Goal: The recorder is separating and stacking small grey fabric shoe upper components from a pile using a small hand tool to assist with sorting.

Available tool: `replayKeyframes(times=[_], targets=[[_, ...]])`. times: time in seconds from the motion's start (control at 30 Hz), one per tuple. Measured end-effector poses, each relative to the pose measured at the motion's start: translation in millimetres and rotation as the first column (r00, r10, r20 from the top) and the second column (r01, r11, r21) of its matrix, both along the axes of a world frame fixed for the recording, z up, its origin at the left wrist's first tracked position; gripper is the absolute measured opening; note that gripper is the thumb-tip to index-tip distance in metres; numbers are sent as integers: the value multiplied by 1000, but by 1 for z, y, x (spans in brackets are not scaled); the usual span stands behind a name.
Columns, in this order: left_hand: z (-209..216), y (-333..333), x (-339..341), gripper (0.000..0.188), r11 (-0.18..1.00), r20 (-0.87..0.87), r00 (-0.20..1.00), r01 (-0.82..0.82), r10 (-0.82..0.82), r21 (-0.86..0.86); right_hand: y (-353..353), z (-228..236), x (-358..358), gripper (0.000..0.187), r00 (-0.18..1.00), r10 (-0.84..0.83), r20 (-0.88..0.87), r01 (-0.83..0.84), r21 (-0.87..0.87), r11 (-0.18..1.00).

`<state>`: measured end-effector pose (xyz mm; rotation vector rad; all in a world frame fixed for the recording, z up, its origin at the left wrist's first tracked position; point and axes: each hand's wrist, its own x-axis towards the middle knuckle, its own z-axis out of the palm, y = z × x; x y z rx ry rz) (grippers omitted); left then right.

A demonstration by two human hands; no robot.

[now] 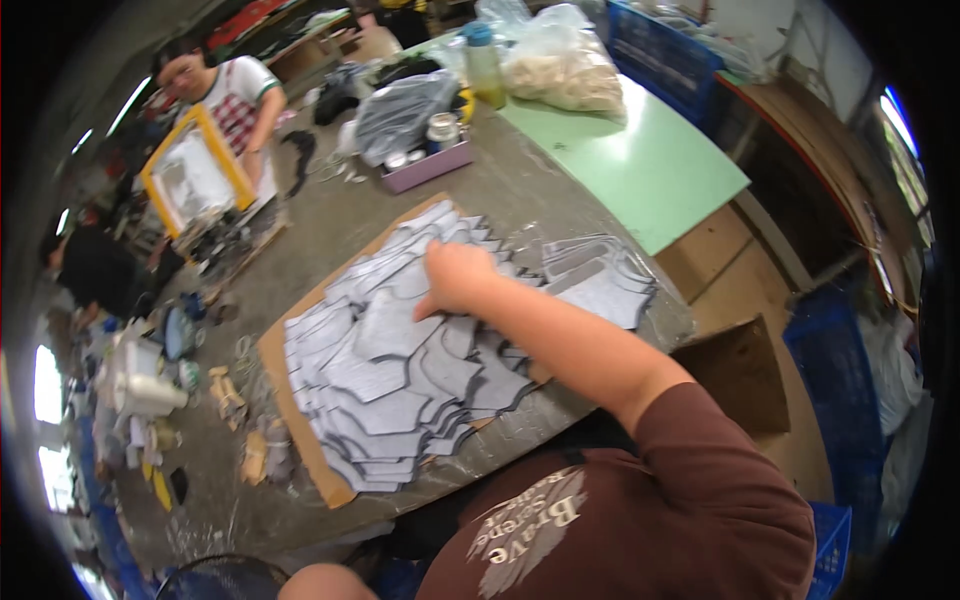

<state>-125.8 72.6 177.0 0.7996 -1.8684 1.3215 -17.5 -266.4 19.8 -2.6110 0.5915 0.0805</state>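
My right hand (460, 278) reaches in from the right over a spread of overlapping grey cut pieces (345, 375). These look like felt or fabric with dark edges and notched outlines. Its fingers are curled down and the thumb points toward me, closed at the edge of one loose grey piece (388, 325) on top; the fingertips are partly hidden. Under the spread lies a brown cardboard sheet (282, 385). A smaller stack of grey pieces (605, 285) rests to the right, beyond my forearm. My left hand is out of view.
Across the table (530, 160), a person (240, 100) works beside a yellow-framed screen (200, 170). A purple box (430, 168) of jars, a bottle (484, 68) and a bag (565, 70) stand farther back. A green board (650, 180) and open carton (740, 375) are to the right.
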Motion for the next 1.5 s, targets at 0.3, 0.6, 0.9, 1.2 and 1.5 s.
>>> replayKeyframes(times=[0.3,0.6,0.9,1.2,1.5], targets=[[-197,-108,64,45,469,-388,368,-162,845,868,-4,-1,1,80,996,-40,-80,49,124,991],[-202,-89,56,48,553,-519,345,1,782,833,-7,-4,-61,64,990,130,61,-142,278,950],[-231,-78,30,35,636,-665,385,219,640,740,9,-11,-108,48,993,111,-44,-113,-33,993],[-219,-71,26,32,711,-742,-20,306,670,633,27,-27,-142,30,980,163,111,-138,-205,969],[-201,-88,30,35,701,-749,158,273,643,659,51,-15,-151,12,863,44,504,-208,275,939]])
